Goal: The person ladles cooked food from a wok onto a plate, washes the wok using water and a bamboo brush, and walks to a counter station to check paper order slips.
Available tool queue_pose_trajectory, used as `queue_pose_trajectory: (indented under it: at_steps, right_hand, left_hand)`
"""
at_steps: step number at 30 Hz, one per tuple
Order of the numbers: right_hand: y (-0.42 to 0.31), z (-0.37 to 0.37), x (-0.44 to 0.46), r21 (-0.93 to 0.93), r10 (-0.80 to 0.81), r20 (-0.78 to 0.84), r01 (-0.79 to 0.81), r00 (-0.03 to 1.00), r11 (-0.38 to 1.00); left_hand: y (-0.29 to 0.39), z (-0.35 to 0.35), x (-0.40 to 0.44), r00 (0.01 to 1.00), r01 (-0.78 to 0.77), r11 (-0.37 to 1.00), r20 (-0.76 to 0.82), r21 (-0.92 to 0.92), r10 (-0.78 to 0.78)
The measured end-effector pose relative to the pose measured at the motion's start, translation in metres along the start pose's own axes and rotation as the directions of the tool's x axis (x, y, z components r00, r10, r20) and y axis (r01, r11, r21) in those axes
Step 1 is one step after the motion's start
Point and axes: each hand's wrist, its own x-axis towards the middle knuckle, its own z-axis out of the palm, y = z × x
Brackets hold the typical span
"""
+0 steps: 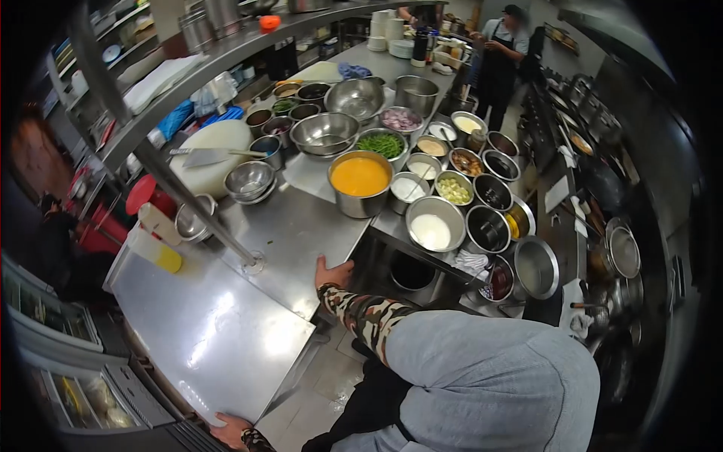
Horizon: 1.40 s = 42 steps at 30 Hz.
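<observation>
My right hand (334, 273), below a camouflage sleeve, is at the edge of the steel worktable (271, 218). Its thumb points up along the top and its fingers curl at the edge. Lower left, my left hand (228, 432) grips the near edge of the shiny steel tabletop (173, 331), its fingertips partly hidden. Past my right hand stands a pot of orange liquid (361, 177). Nearest on that table are nested steel bowls (250, 182). A squeeze bottle with yellow liquid (157, 251) lies tilted near the shelf post (197, 200).
Several steel containers of ingredients crowd the right, including white liquid (432, 230), chopped greens (380, 145) and sliced onions (400, 119). A cleaver (205, 157) lies on a round white board (218, 143). An overhead shelf (226, 53) crosses above. A co-worker (502, 64) stands in the far aisle.
</observation>
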Motion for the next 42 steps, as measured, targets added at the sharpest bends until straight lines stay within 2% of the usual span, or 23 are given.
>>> queue_pose_trajectory:
  at_steps: [2, 4, 7, 14, 20, 22, 25, 32, 35, 40, 42]
  right_hand:
    - [-0.002, -0.002, -0.001, -0.007, 0.016, 0.005, -0.016, 1.0, 1.0]
    - [0.002, 0.002, 0.0, -0.009, -0.008, -0.019, 0.008, 1.0, 1.0]
    - [0.003, 0.0, 0.002, -0.01, 0.048, 0.063, -0.048, 0.997, 0.999]
    - [0.002, -0.001, 0.0, 0.031, 0.017, 0.022, -0.017, 1.0, 0.999]
    - [0.001, -0.004, 0.0, 0.013, 0.02, 0.047, -0.02, 0.999, 1.0]
    - [0.002, -0.002, 0.001, 0.018, 0.017, 0.051, -0.018, 0.999, 1.0]
    - [0.0, -0.006, -0.001, 0.038, 0.012, 0.046, -0.013, 0.999, 0.999]
    - [-0.002, -0.008, -0.001, 0.012, 0.036, 0.082, -0.037, 0.996, 0.999]
    - [0.001, -0.002, -0.001, 0.032, 0.027, 0.055, -0.029, 0.998, 0.999]
    - [0.004, -0.001, 0.001, 0.029, 0.033, 0.076, -0.036, 0.997, 0.999]
    - [0.003, -0.003, -0.002, 0.009, 0.016, 0.032, -0.016, 0.999, 1.0]
  left_hand:
    - [-0.028, 0.053, 0.027, 0.999, -0.045, 0.999, 0.01, 0.026, 0.045]
    - [0.01, -0.028, -0.009, 0.999, 0.018, 1.0, 0.035, 0.022, -0.019]
    - [0.017, -0.044, -0.015, 0.998, 0.021, 1.0, 0.067, -0.005, -0.021]
    - [0.011, -0.025, -0.006, 0.999, 0.03, 0.998, 0.02, 0.053, -0.031]
    - [0.016, -0.04, -0.014, 0.998, 0.03, 1.0, 0.058, 0.007, -0.031]
    - [0.012, -0.029, -0.012, 0.999, 0.024, 1.0, -0.026, 0.003, -0.024]
    - [0.017, -0.043, -0.013, 0.997, 0.028, 0.999, 0.066, 0.024, -0.03]
    - [0.015, -0.034, -0.013, 0.999, 0.039, 0.999, 0.015, 0.006, -0.039]
    - [0.022, -0.048, -0.015, 0.995, 0.056, 0.998, 0.082, 0.04, -0.059]
    - [0.006, -0.016, -0.005, 0.999, 0.047, 0.999, -0.002, 0.025, -0.047]
    - [0.011, -0.027, -0.007, 0.998, 0.05, 0.998, 0.037, 0.043, -0.052]
